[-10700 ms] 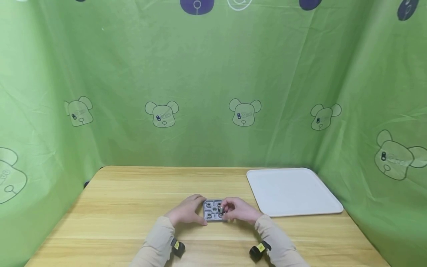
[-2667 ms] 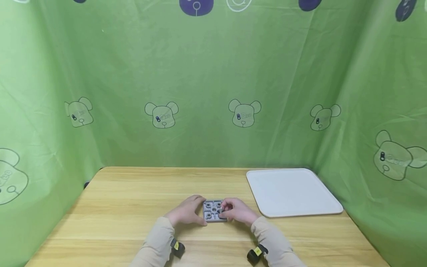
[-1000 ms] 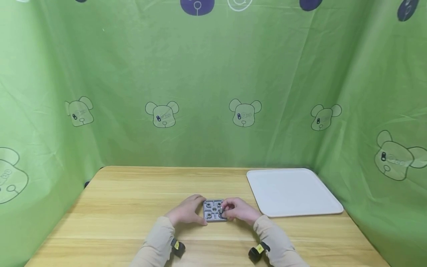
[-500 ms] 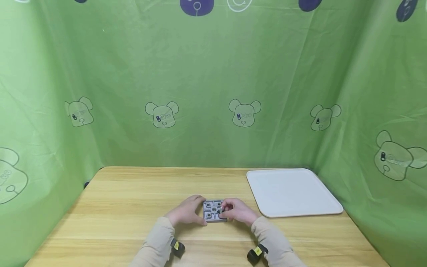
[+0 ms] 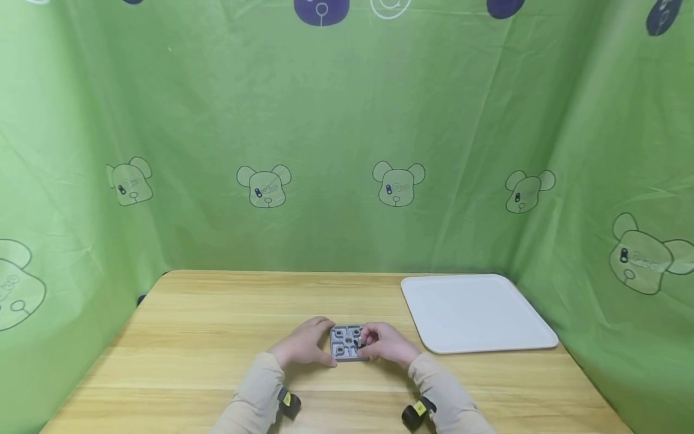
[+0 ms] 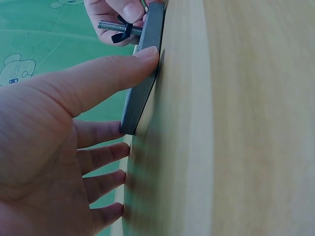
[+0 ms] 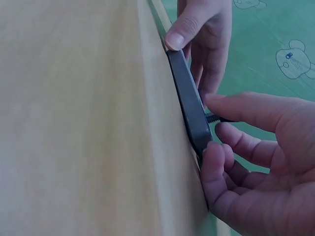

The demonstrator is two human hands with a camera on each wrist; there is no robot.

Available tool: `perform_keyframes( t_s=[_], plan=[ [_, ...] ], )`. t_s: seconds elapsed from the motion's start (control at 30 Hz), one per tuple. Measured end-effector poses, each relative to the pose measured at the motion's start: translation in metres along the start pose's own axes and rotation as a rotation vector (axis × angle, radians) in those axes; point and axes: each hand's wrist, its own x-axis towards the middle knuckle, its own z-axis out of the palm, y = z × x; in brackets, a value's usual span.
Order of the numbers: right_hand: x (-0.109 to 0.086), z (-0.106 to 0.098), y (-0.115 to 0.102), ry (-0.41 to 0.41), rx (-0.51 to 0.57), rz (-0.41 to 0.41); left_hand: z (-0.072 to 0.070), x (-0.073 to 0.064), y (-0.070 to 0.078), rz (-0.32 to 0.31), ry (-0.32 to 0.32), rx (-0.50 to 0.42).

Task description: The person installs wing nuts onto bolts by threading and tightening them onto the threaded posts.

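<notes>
A square grey plate with moulded recesses lies flat on the wooden table, between both hands. The left hand holds its left side, thumb on the near edge and forefinger on the far edge; the other fingertips rest on the table. From the plate's right part a threaded bolt stands up, carrying a black wing nut. The right hand has thumb and forefinger around this wing nut, its other fingers curled beside the plate's edge. In the head view those fingers partly hide the nut.
A white tray lies at the back right of the wooden table. Green curtains with bear faces enclose the back and sides. Each wrist wears a black camera on a strap.
The right hand's fingers and wrist shift slightly back and forth at the wing nut. The left hand and the plate stay in place throughout.
</notes>
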Motion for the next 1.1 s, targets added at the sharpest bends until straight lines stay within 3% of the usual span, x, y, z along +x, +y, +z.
perform_keyframes(
  t_s=[0.17, 0.5, 1.1],
  plan=[
    [0.0012, -0.0055, 0.0032, -0.045, 0.010, -0.010, 0.0002, -0.0001, 0.0002, 0.009, 0.006, -0.001],
    [0.0041, -0.0052, 0.0054, -0.014, 0.043, 0.037, 0.0000, -0.0003, 0.0000, 0.009, 0.006, -0.018],
    [0.0053, -0.0054, 0.0084, -0.026, 0.016, 0.013, -0.0004, -0.0009, 0.0004, 0.004, 0.002, -0.016]
  ],
)
